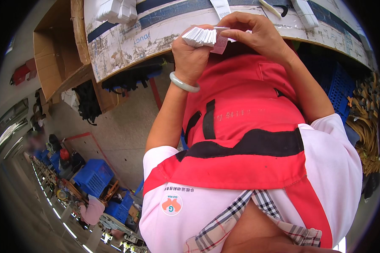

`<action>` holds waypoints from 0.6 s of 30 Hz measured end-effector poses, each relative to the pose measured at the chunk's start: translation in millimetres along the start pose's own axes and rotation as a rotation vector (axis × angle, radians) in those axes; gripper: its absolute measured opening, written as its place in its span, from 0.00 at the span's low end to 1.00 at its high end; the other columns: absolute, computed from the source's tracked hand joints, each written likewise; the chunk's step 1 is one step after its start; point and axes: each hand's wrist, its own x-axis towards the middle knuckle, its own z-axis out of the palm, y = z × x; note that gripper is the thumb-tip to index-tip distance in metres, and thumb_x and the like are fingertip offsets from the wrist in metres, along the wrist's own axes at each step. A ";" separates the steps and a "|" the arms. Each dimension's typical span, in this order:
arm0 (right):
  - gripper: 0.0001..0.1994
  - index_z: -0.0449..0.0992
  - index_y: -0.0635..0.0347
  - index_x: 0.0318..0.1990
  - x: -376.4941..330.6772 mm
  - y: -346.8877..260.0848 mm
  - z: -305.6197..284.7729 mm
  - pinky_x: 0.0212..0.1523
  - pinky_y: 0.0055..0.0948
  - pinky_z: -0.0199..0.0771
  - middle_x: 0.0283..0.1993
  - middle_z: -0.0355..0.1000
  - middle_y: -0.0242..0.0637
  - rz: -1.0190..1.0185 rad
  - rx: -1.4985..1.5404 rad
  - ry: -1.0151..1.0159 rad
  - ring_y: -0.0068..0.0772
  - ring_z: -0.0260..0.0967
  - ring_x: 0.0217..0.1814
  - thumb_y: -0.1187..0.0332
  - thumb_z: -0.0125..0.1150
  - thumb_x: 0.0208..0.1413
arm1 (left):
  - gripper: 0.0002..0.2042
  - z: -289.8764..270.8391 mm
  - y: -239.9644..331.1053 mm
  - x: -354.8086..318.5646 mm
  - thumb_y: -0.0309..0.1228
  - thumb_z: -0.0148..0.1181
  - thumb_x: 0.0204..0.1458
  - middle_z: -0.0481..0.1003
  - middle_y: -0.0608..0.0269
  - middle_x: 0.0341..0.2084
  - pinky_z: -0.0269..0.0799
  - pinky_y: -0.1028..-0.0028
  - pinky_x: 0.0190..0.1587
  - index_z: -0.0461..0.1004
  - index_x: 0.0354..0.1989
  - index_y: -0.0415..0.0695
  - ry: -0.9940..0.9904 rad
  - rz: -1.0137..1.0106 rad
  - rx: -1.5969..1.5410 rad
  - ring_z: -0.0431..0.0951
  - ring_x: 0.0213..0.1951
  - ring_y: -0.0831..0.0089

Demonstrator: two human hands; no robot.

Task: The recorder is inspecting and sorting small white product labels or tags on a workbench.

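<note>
In the head view, your left hand (190, 62) held 1 thick bundle of white slips (199, 37), its fingers curled closed around it; the ends fanned out above your fist, too tightly layered to count. Your right hand (261, 37) was just beside it, thumb and forefinger drawn nearly together with 1 thin pale slip (222, 28) between them; its other fingers partly overlapped, and the exact contact was hard to make out. 1 pinkish translucent sheet (220, 44) hung below that slip, its upper part hidden. Both hands were at the near edge of the worn surface (156, 40).

On the surface, 1 pile of white pieces (116, 10) at the far left, 1 white strip (221, 8) near the middle and 1 white stack (305, 13) at the right were all cut off by the view's top rim or darkened edge. 1 pale slender tool (270, 8) was near 1 black curved item (284, 10), whose kind you could not tell. 1 open cardboard box (57, 52) was beside the surface at your left.
</note>
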 end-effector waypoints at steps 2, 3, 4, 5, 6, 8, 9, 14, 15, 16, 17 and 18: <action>0.08 0.78 0.64 0.42 0.8 5.4 -1.5 0.41 0.18 0.71 0.35 0.73 0.27 0.032 0.069 -0.023 0.17 0.69 0.36 0.68 0.61 0.60 | 0.08 0.0 0.6 -0.2 0.17 0.60 0.49 0.78 0.65 0.28 0.71 0.81 0.30 0.78 0.37 0.36 -0.029 -0.125 -0.077 0.75 0.29 0.83; 0.07 0.77 0.64 0.40 0.4 7.7 -2.5 0.41 0.19 0.70 0.35 0.73 0.27 0.063 0.137 -0.046 0.17 0.68 0.36 0.69 0.61 0.60 | 0.06 0.3 0.8 0.0 0.20 0.62 0.51 0.78 0.65 0.27 0.70 0.81 0.28 0.78 0.37 0.36 -0.056 -0.249 -0.153 0.74 0.27 0.82; 0.07 0.77 0.64 0.40 1.9 2.9 -7.6 0.41 0.19 0.70 0.35 0.73 0.27 0.059 0.141 -0.055 0.17 0.68 0.36 0.69 0.61 0.60 | 0.06 -1.4 1.6 0.1 0.20 0.62 0.51 0.78 0.65 0.27 0.70 0.81 0.28 0.78 0.37 0.36 -0.047 -0.250 -0.149 0.74 0.27 0.82; 0.07 0.77 0.64 0.39 3.1 -6.9 -17.4 0.40 0.18 0.70 0.34 0.72 0.27 0.185 0.332 -0.215 0.16 0.67 0.35 0.69 0.62 0.59 | 0.08 -2.8 1.5 1.3 0.25 0.64 0.52 0.77 0.64 0.27 0.69 0.81 0.26 0.77 0.38 0.36 -0.062 -0.365 -0.357 0.74 0.26 0.81; 0.06 0.77 0.64 0.37 3.5 -13.7 -21.1 0.39 0.18 0.69 0.34 0.72 0.28 0.312 0.521 -0.377 0.16 0.66 0.34 0.70 0.62 0.59 | 0.11 -4.9 0.8 2.3 0.29 0.67 0.53 0.77 0.64 0.26 0.68 0.81 0.24 0.76 0.39 0.36 -0.076 -0.477 -0.566 0.73 0.24 0.80; 0.06 0.77 0.64 0.36 2.9 -15.7 -10.7 0.37 0.17 0.68 0.33 0.71 0.29 0.280 0.531 -0.326 0.15 0.64 0.33 0.71 0.63 0.58 | 0.16 -4.1 -1.7 2.3 0.37 0.68 0.52 0.76 0.62 0.26 0.70 0.80 0.26 0.74 0.40 0.37 -0.153 -0.512 -0.622 0.74 0.24 0.77; 0.05 0.77 0.64 0.36 3.5 -10.7 -0.6 0.37 0.18 0.68 0.32 0.71 0.28 0.217 0.512 -0.224 0.16 0.65 0.33 0.70 0.62 0.59 | 0.16 -1.4 -2.2 -0.8 0.37 0.67 0.53 0.77 0.61 0.27 0.71 0.79 0.27 0.74 0.41 0.37 -0.152 -0.565 -0.678 0.75 0.26 0.76; 0.06 0.79 0.60 0.39 7.6 15.3 9.4 0.38 0.19 0.70 0.34 0.71 0.27 -0.008 0.201 -0.066 0.16 0.68 0.36 0.67 0.62 0.60 | 0.12 -0.4 -8.9 -2.5 0.32 0.65 0.55 0.77 0.62 0.29 0.75 0.77 0.34 0.73 0.42 0.38 -0.259 -0.546 -0.607 0.78 0.31 0.73; 0.07 0.79 0.59 0.40 13.0 18.3 5.0 0.38 0.19 0.70 0.35 0.71 0.27 0.078 0.257 -0.067 0.17 0.68 0.37 0.67 0.62 0.59 | 0.10 -0.5 -15.3 -3.4 0.29 0.64 0.55 0.76 0.62 0.28 0.76 0.76 0.33 0.74 0.41 0.38 -0.198 -0.568 -0.638 0.78 0.30 0.74; 0.08 0.79 0.58 0.41 19.4 23.6 -0.5 0.38 0.19 0.69 0.34 0.71 0.26 0.024 0.052 0.055 0.16 0.66 0.35 0.65 0.62 0.60 | 0.10 -0.4 -15.2 -3.0 0.29 0.64 0.55 0.76 0.62 0.28 0.76 0.76 0.33 0.74 0.41 0.38 -0.201 -0.569 -0.640 0.78 0.30 0.74; 0.08 0.79 0.58 0.41 30.9 41.1 -10.2 0.38 0.21 0.70 0.34 0.72 0.28 0.034 -0.127 0.132 0.20 0.68 0.35 0.65 0.61 0.59 | 0.09 0.4 -12.7 -2.0 0.28 0.64 0.55 0.76 0.62 0.28 0.76 0.76 0.31 0.75 0.41 0.38 -0.188 -0.589 -0.611 0.78 0.30 0.73; 0.07 0.79 0.58 0.41 39.8 54.4 -17.7 0.39 0.23 0.71 0.34 0.72 0.29 0.043 -0.305 0.205 0.23 0.69 0.35 0.66 0.61 0.59 | 0.09 1.0 -11.0 -1.0 0.27 0.65 0.54 0.77 0.62 0.28 0.75 0.76 0.30 0.75 0.41 0.38 -0.172 -0.606 -0.581 0.78 0.29 0.73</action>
